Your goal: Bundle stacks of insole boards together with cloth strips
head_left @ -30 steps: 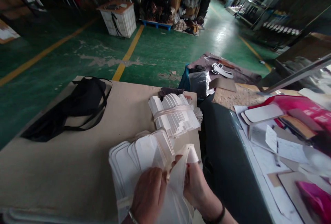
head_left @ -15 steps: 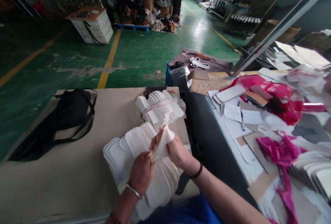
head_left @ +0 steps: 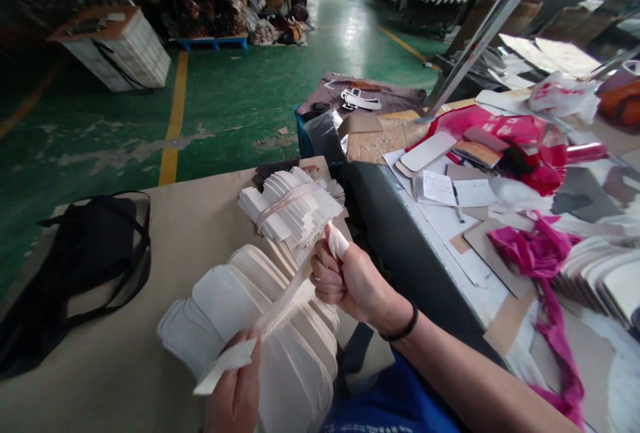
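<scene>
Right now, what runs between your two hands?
A pale strip, pulled taut from the right hand down to the left hand, crossing above the fanned white stack; head view.

I see a tan desk (head_left: 165, 219) in front of me. On it a black strap bag (head_left: 75, 266) lies at the left, a banded bundle of white cut pieces (head_left: 287, 209) sits near the far edge, and a fanned stack of white rounded pieces (head_left: 250, 313) lies nearer me. Beside it, the right-hand desk (head_left: 475, 286) carries papers (head_left: 450, 189), cardboard and pink fabric (head_left: 535, 253).
</scene>
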The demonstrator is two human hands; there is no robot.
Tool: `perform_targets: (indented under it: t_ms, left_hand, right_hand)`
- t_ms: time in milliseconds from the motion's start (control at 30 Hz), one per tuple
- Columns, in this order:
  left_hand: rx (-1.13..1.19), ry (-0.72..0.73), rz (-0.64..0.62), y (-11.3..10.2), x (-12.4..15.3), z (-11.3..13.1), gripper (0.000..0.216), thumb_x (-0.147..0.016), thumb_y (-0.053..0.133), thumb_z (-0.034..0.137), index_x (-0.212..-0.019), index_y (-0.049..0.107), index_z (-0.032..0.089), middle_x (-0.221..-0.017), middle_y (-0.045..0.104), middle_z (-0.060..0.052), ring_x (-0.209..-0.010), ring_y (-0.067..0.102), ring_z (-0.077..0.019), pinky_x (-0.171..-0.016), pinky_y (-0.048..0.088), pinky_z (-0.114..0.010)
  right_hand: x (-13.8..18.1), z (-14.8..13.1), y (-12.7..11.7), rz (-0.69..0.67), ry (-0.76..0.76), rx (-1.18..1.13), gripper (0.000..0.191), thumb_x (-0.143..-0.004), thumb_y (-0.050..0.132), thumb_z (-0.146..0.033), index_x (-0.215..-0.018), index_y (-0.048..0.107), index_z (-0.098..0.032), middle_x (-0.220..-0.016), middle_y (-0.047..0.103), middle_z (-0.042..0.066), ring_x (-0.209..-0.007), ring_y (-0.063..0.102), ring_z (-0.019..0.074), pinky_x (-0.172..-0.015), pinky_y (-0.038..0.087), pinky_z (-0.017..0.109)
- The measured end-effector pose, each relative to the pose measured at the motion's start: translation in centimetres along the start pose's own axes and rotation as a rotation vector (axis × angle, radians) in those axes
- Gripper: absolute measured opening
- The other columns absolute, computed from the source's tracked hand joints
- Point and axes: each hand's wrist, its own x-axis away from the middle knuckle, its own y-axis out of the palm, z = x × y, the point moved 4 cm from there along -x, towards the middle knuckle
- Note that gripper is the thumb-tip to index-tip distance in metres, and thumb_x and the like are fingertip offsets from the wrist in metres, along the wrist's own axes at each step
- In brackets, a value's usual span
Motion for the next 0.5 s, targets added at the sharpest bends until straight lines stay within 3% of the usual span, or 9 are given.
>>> perform_targets:
  t_ms: [100, 200, 367, 433, 500]
  left_hand:
    - [-0.032, 0.09, -0.063, -1.6, 0.9, -1.1, 0.03, -0.082, 0.058, 0.011, -0.112, 0.061, 0.009, -0.096, 0.071, -0.016, -0.084, 0.068, -0.025, -0.071, 0.055, -0.031]
    - [-0.016, -0.022, -0.117, -1.5, 1.3, -1.5, 0.028, -0.085, 0.056, 0.015, -0.112, 0.061, 0.014, -0.098, 0.071, -0.012, -0.09, 0.067, -0.0238, -0.074, 0.056, -0.031]
    - [0.012, -0.045, -0.081, 1.9, 1.3, 1.3, 0.029, -0.09, 0.039, 0.01, -0.095, 0.067, 0.014, -0.085, 0.072, -0.009, -0.078, 0.069, -0.0188, -0.068, 0.057, -0.025]
    - [0.051, -0.088, -0.068, 2.8, 1.2, 2.1, 0.032, -0.089, 0.037, 0.006, -0.095, 0.068, 0.014, -0.085, 0.072, -0.009, -0.079, 0.069, -0.0193, -0.069, 0.058, -0.027]
    - [0.119, -0.155, -0.074, 3.1, 1.0, 2.2, 0.033, -0.089, 0.036, 0.006, -0.096, 0.068, 0.013, -0.086, 0.071, -0.01, -0.081, 0.069, -0.0193, -0.071, 0.058, -0.028]
  right_hand:
    - [0.5, 0.1, 0.4, -0.085, 0.006, 0.039, 0.057, -0.08, 0.053, -0.061, -0.048, 0.031, -0.02, -0.038, 0.025, -0.011, -0.034, 0.012, 0.003, -0.032, 0.01, 0.016]
    - [0.4, 0.3, -1.1, -0.086, 0.07, 0.265, 0.05, -0.079, 0.048, -0.057, -0.049, 0.03, -0.021, -0.039, 0.027, -0.01, -0.034, 0.014, 0.0031, -0.034, 0.011, 0.017]
    - [0.0, -1.4, -7.9, 0.151, 0.177, 1.021, 0.032, -0.072, 0.044, -0.047, -0.054, 0.036, -0.022, -0.043, 0.031, -0.007, -0.037, 0.024, 0.0063, -0.038, 0.02, 0.021]
    - [0.2, -3.0, -10.1, 0.28, 0.129, 1.172, 0.027, -0.073, 0.049, -0.041, -0.056, 0.037, -0.022, -0.046, 0.034, -0.006, -0.039, 0.029, 0.0083, -0.041, 0.024, 0.023]
    - [0.8, -4.2, -10.7, 0.419, 0.034, 1.315, 0.024, -0.076, 0.051, -0.032, -0.059, 0.037, -0.022, -0.052, 0.04, -0.002, -0.048, 0.04, 0.0124, -0.048, 0.032, 0.025]
